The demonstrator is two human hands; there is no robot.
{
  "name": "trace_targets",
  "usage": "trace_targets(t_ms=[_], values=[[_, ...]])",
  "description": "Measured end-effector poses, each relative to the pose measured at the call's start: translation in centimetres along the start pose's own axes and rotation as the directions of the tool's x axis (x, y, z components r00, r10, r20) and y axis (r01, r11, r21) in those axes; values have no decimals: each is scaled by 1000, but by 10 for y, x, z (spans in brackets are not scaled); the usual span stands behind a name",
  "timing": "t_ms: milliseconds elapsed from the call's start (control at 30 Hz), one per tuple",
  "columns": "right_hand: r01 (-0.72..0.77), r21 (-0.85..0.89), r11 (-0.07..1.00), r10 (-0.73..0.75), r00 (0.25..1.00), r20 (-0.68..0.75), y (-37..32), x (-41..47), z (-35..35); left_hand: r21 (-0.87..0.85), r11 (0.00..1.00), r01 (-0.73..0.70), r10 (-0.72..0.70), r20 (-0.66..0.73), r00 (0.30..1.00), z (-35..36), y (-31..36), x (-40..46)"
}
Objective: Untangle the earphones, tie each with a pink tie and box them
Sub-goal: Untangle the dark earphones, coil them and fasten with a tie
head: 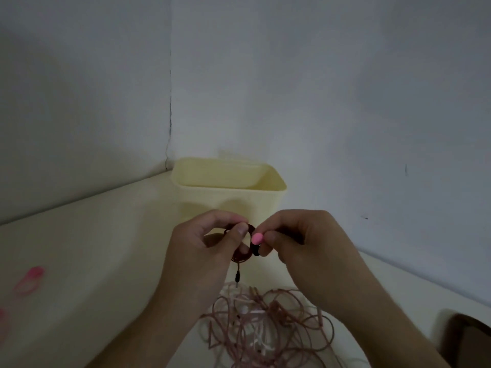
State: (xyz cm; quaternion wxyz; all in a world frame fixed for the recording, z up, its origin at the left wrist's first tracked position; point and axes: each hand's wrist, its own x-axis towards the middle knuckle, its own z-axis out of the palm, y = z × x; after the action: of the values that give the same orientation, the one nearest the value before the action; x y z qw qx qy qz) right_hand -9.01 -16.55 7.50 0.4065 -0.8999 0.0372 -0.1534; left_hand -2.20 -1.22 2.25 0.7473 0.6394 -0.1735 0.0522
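My left hand [212, 240] grips a small coil of dark red earphone cable [240, 254] in front of the pale yellow box [228, 197]. The cable's black plug [237, 277] hangs down from the coil. My right hand [297, 237] pinches a pink tie [257, 238] against the coil's right side. A black part sits just below the tie. On the table below my hands lies a tangled heap of pinkish-brown and white earphone cables [265, 322].
More pink ties [29, 281] lie blurred at the left edge of the cream table. A dark brown object [467, 341] shows at the lower right corner. Grey walls meet in a corner behind the box.
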Motion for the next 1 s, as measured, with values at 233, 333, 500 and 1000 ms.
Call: trace_targets(t_ms=[233, 333, 500, 1000], values=[[97, -226, 969, -134, 979, -153, 5, -2, 25, 22, 1000, 19, -19, 7, 1000, -2, -2, -4], [111, -284, 952, -161, 974, -159, 5, -5, 27, -4, 999, 39, -39, -3, 999, -4, -1, -5], [131, -374, 918, -203, 966, -160, 3, -8, 32, -25, 999, 47, -47, 14, 999, -2, 2, -8], [44, -539, 841, -112, 989, -94, 7, -8, 27, -26, 999, 18, -15, 127, 992, -2, 0, -10]])
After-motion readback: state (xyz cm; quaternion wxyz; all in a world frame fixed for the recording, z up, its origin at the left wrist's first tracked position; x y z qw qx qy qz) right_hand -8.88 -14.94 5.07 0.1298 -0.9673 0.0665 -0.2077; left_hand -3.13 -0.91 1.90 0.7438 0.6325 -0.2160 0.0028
